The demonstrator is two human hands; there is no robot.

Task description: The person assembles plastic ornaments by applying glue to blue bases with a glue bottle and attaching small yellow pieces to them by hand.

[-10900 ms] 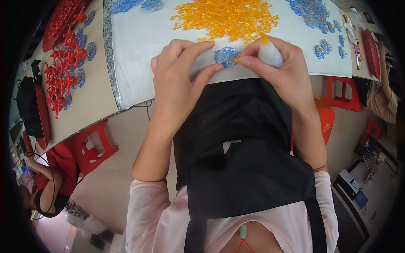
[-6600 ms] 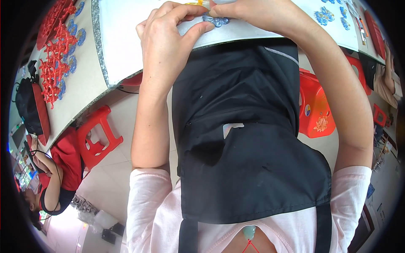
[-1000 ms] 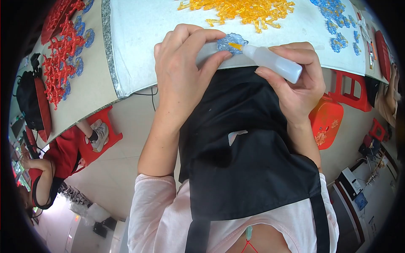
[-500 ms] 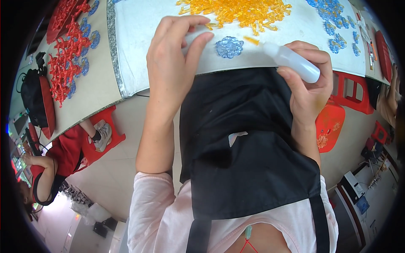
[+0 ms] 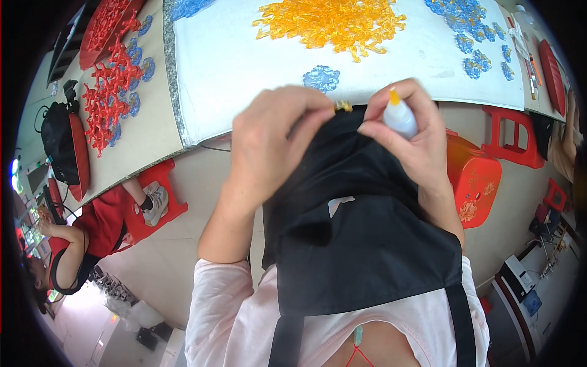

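Note:
Between the thumb and fingertips of my left hand (image 5: 278, 131) is a small amber plastic piece (image 5: 343, 106), held above my lap at the table's front edge. My right hand (image 5: 413, 131) wraps round a white squeeze bottle (image 5: 400, 119), whose yellow nozzle points up and away from me. The two hands are a short gap apart. Just beyond them, a clear blue flower-shaped piece (image 5: 321, 79) lies alone on the white cloth (image 5: 238, 67). A large heap of amber pieces (image 5: 330, 24) spreads farther back.
Blue pieces (image 5: 468, 27) are scattered at the back right. On the left, red branching pieces (image 5: 113, 92) lie among more blue ones, near a black bag (image 5: 60, 140). A red stool (image 5: 474, 183) stands at my right. Another person (image 5: 92, 226) sits at the left.
My left hand has picked up an amber piece and come back toward me. My right hand has drawn nearer the left, tilting the bottle so its nozzle points upward instead of left.

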